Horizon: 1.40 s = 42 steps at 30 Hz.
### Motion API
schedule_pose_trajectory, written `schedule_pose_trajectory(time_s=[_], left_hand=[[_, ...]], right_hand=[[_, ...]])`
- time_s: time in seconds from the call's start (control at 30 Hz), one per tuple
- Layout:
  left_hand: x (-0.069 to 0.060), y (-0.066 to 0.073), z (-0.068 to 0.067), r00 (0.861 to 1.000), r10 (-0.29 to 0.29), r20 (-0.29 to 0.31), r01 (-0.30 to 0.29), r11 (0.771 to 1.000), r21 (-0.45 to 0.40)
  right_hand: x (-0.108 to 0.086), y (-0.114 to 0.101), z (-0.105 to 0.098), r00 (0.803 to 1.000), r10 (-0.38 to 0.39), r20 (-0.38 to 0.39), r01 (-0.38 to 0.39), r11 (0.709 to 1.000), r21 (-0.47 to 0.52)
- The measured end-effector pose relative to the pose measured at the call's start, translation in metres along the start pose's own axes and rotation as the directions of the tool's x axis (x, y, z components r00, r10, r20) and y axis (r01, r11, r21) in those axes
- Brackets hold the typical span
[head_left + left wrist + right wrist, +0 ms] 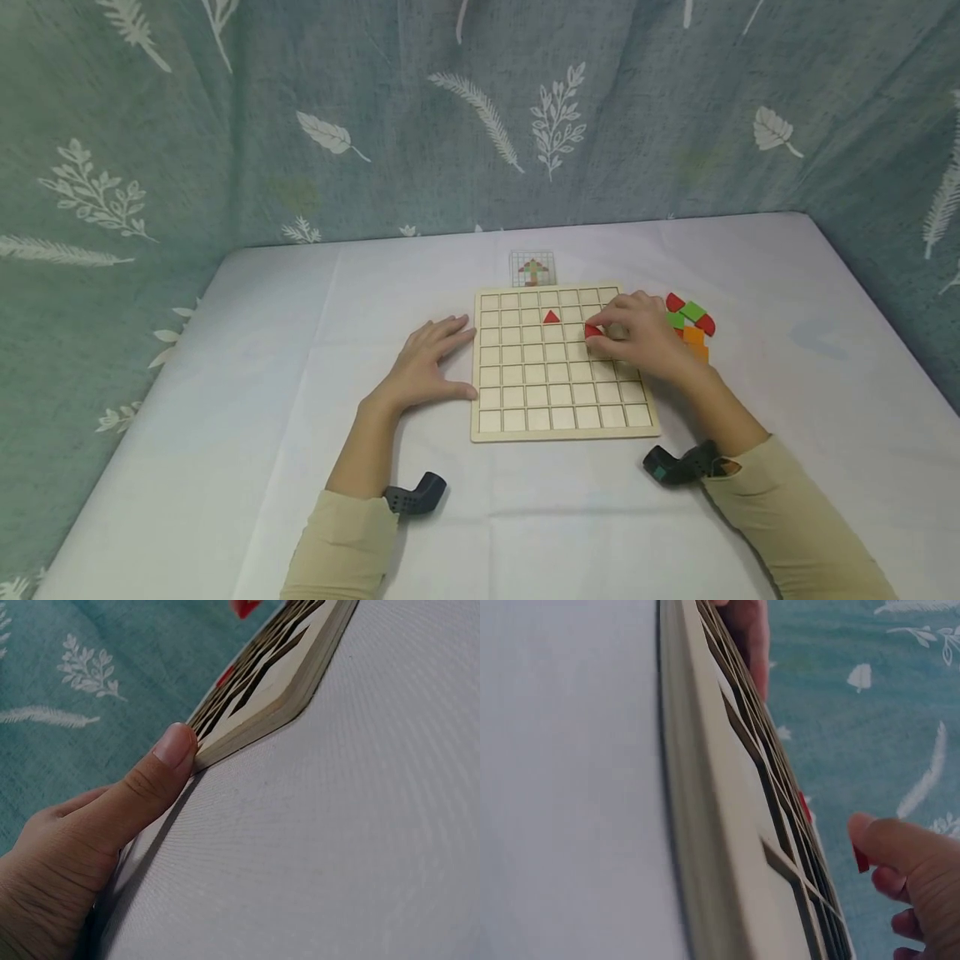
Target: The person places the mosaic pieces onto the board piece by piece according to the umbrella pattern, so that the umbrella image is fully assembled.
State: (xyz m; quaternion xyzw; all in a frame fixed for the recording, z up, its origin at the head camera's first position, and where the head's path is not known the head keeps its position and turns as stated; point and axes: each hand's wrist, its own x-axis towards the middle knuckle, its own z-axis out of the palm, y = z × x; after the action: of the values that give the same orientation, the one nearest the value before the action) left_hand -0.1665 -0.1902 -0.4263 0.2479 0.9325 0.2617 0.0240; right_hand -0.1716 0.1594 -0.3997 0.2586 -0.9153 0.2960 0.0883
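A square wooden grid board (530, 375) lies on the white table, with a red triangle (551, 317) in one cell of its second row. Over the board's right part the right hand (637, 335) pinches a red piece (592, 331) between thumb and fingers; the right wrist view shows the same red piece (861, 859) edge-on under the thumb. The left hand (427, 367) rests at the board's left edge, fingers spread. In the left wrist view its thumb touches the board's side (289, 712).
Beyond the board's far edge lies a small pattern card (533, 269). Right of the board, partly behind the right hand, are several loose pieces: red, green (692, 311) and orange (693, 336). A leaf-patterned cloth (405, 125) hangs behind the table.
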Motion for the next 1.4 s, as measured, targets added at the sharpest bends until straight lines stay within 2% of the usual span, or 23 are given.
schedule_pose_trajectory(time_s=[0.37, 0.67, 0.97, 1.4], left_hand=[[0.001, 0.0, 0.001, 1.0, -0.006, 0.009, 0.006, 1.0, 0.006], [0.001, -0.001, 0.001, 1.0, 0.004, 0.001, -0.004, 1.0, -0.005], [0.0, 0.001, -0.001, 1.0, -0.003, -0.003, 0.003, 1.0, -0.004], [0.0, 0.0, -0.001, 1.0, -0.01, -0.002, 0.01, 1.0, -0.005]], right_hand=[[0.006, 0.002, 0.015, 1.0, -0.018, 0.001, 0.018, 1.0, 0.015], [0.012, -0.002, 0.022, 0.998, 0.037, 0.044, -0.039, 0.998, 0.046], [0.016, -0.002, 0.025, 0.998, 0.049, 0.025, -0.05, 0.998, 0.044], [0.016, -0.004, 0.025, 0.995, 0.095, 0.036, -0.097, 0.995, 0.037]])
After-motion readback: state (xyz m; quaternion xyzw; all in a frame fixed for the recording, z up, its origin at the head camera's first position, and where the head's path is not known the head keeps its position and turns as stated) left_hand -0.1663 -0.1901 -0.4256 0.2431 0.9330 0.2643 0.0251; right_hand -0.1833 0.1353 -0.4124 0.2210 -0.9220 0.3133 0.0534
